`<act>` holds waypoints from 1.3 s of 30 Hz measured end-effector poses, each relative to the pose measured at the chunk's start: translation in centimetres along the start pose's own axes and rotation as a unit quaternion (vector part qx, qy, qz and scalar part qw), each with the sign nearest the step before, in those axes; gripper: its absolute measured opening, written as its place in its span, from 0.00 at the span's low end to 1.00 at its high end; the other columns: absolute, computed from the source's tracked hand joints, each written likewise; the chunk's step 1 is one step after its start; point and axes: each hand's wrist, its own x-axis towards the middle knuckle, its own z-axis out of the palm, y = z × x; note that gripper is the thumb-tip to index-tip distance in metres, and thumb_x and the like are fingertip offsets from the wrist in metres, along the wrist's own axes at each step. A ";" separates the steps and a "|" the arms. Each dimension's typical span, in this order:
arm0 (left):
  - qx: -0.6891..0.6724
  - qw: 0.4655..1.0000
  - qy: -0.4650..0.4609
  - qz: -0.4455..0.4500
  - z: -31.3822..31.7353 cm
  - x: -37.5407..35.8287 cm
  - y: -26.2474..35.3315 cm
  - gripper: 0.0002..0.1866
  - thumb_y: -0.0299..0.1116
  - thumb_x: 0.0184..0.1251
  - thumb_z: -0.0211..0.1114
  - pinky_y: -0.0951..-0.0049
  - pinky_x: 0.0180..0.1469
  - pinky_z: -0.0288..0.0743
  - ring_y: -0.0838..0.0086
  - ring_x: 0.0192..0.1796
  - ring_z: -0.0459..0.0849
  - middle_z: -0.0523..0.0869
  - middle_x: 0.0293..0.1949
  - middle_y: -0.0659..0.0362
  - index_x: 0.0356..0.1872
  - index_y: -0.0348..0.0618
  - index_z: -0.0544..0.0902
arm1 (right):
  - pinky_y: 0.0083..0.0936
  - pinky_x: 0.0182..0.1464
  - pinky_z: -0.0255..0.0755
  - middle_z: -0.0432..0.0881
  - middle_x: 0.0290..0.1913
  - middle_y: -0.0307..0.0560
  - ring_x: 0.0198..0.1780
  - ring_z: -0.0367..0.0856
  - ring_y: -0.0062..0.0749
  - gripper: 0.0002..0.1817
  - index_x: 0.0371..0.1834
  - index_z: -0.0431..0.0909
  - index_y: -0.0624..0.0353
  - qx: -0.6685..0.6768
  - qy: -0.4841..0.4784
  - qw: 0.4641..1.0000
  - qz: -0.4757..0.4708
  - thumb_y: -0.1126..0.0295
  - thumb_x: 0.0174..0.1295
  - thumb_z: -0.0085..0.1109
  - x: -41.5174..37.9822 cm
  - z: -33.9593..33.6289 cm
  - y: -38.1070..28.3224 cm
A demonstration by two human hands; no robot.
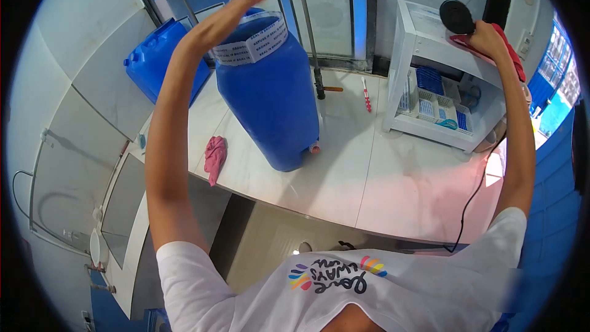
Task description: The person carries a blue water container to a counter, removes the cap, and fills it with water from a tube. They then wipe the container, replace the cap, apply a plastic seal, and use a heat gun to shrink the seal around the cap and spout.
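My left hand (236,12) is raised over the top of a tall blue water container (270,98), its fingers stretched out flat near the neck. Around the neck runs a loose white printed seal band (255,46) reading "refuse if seal is broken". The container stands upright on the counter, a small spout (314,147) low on its side. Off to the right, above a white shelf unit, my right hand (485,38) is closed round the handle of a black round-headed tool (456,16). A red cloth (509,49) lies by that wrist.
A second blue container (161,55) stands at the back left. On the tiled counter (344,172) lie a pink cloth (215,158) and a red-and-white toothbrush-like item (367,96). The shelf unit (430,128) holds small baskets. A black cord (470,203) crosses the counter's right side.
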 end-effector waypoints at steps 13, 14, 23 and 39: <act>0.021 0.989 -0.147 -0.025 1.0 0.7 -0.4 0.48 0.80 0.49 0.24 0.34 0.68 0.40 0.52 0.72 0.53 0.60 0.70 0.57 0.68 0.67 0.62 | 0.25 0.30 0.76 0.75 0.35 0.50 0.30 0.77 0.29 0.22 0.43 0.71 0.67 0.843 -0.036 0.534 0.055 0.74 0.40 0.55 -23.2 -0.5 -17.9; 0.021 0.988 -0.151 -0.017 1.0 0.8 -0.5 0.47 0.79 0.50 0.24 0.34 0.68 0.40 0.52 0.72 0.53 0.60 0.70 0.58 0.68 0.67 0.62 | 0.26 0.28 0.75 0.75 0.35 0.51 0.29 0.77 0.30 0.21 0.43 0.71 0.67 0.857 -0.059 0.507 0.066 0.74 0.41 0.55 -24.1 0.0 -19.2; 0.031 0.991 -0.128 -0.005 1.6 1.0 -0.9 0.45 0.78 0.51 0.24 0.31 0.66 0.41 0.48 0.72 0.51 0.59 0.69 0.52 0.68 0.69 0.62 | 0.26 0.23 0.75 0.74 0.34 0.52 0.26 0.77 0.30 0.19 0.39 0.71 0.70 0.863 -0.095 0.490 0.077 0.73 0.42 0.54 -25.9 -0.8 -24.9; 0.003 0.989 -0.145 0.027 0.8 1.1 -1.2 0.45 0.78 0.51 0.23 0.33 0.67 0.42 0.47 0.72 0.52 0.60 0.69 0.52 0.66 0.70 0.65 | 0.24 0.29 0.75 0.73 0.36 0.51 0.27 0.77 0.31 0.23 0.44 0.70 0.68 0.803 -0.116 0.581 0.068 0.73 0.40 0.55 -29.7 -3.3 -29.5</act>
